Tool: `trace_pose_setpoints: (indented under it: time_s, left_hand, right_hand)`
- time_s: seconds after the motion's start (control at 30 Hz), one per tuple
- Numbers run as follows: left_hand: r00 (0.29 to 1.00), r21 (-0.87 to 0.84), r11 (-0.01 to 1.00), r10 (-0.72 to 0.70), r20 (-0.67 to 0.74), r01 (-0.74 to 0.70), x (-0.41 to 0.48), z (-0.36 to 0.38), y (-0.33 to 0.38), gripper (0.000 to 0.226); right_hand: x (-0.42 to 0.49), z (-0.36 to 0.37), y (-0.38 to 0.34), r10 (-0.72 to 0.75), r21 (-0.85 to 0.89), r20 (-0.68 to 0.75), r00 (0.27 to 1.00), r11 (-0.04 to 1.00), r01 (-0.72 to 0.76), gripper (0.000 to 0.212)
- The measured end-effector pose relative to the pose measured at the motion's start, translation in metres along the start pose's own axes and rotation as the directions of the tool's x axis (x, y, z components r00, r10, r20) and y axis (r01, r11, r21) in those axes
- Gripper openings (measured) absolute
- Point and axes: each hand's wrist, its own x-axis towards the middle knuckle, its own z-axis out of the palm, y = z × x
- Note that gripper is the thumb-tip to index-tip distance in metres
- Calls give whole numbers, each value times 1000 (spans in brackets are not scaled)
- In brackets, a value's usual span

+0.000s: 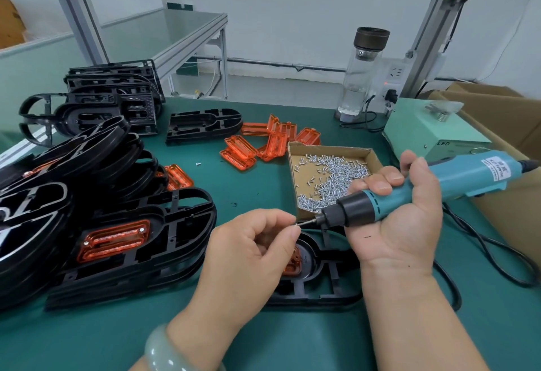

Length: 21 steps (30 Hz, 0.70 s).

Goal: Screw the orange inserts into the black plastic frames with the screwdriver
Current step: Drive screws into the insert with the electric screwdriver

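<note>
My right hand (398,212) grips a teal electric screwdriver (409,192), its bit pointing left. My left hand (251,250) pinches a small screw (296,224) at the bit's tip. Under both hands lies a black plastic frame (325,277) holding an orange insert (292,262), mostly hidden by my left hand. To the left, a stack of black frames (140,253) has on top one with an orange insert (112,239) screwed in. Loose orange inserts (263,142) lie at the table's middle back.
A shallow cardboard tray (295,177) of several small screws sits by the screwdriver. More black frames (111,92) pile at the back left and one (205,124) lies alone. A glass bottle (360,75), a power box (433,127) and cardboard boxes (503,192) stand at the right.
</note>
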Motion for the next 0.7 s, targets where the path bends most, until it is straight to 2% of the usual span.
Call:
trace_pose_setpoints:
  time_s: [0.33, 0.5, 0.6, 0.7]
  left_hand:
    - [999, 94, 994, 52, -2, -52, 1, -2, 0, 25]
    - [999, 106, 993, 47, 17, -48, 1, -1, 0, 25]
    - [988, 252, 955, 143, 57, -153, -1, -4, -3, 16]
    - [973, 458, 859, 183, 144, -229, 0, -6, -6, 16]
  right_hand:
    - [0, 0, 3, 9, -14, 28, 1000, 1000, -9, 6]
    - [1, -1, -1, 4, -15, -2, 1000, 1000, -4, 6]
    - [6, -2, -7, -11, -46, -34, 999, 999, 9, 7]
    - [11, -3, -14, -38, -119, -82, 996, 993, 28, 8]
